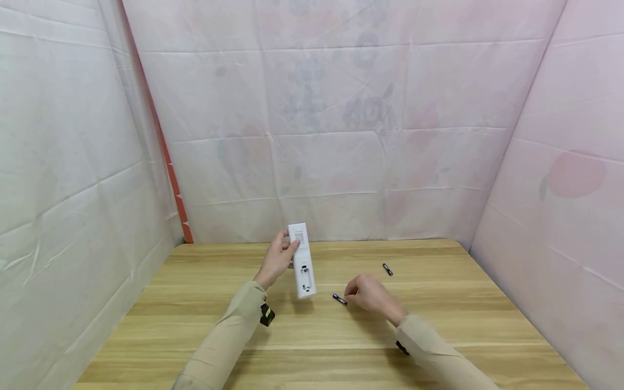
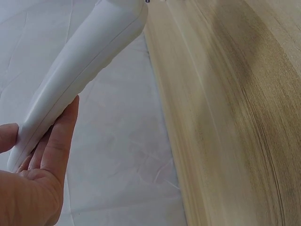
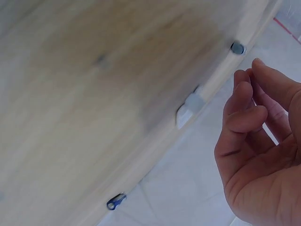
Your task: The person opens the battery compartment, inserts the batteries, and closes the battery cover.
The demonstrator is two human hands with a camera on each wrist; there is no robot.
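Note:
A white remote control [image 1: 299, 254] is held tilted up off the table in my left hand [image 1: 279, 257], thumb on its back and fingers behind its edge. Its battery compartment [image 1: 306, 279] is uncovered, and no battery shows inside. The left wrist view has the remote control [image 2: 77, 61] pinched near one end. My right hand [image 1: 368, 292] hovers low over the table, its fingertips right by a dark battery [image 1: 339, 299]. Its fingers [image 3: 242, 101] are loosely bent toward the thumb, with nothing between them. Farther back on the right lies a second dark battery [image 1: 387, 269].
A small white and grey piece [image 3: 189, 108] lies on the table in the right wrist view, blurred. Pale sheets surround the wood-grain table [image 1: 205, 271] at the back [image 1: 331, 179] and both sides. A red strip [image 1: 173, 179] runs down the left back corner.

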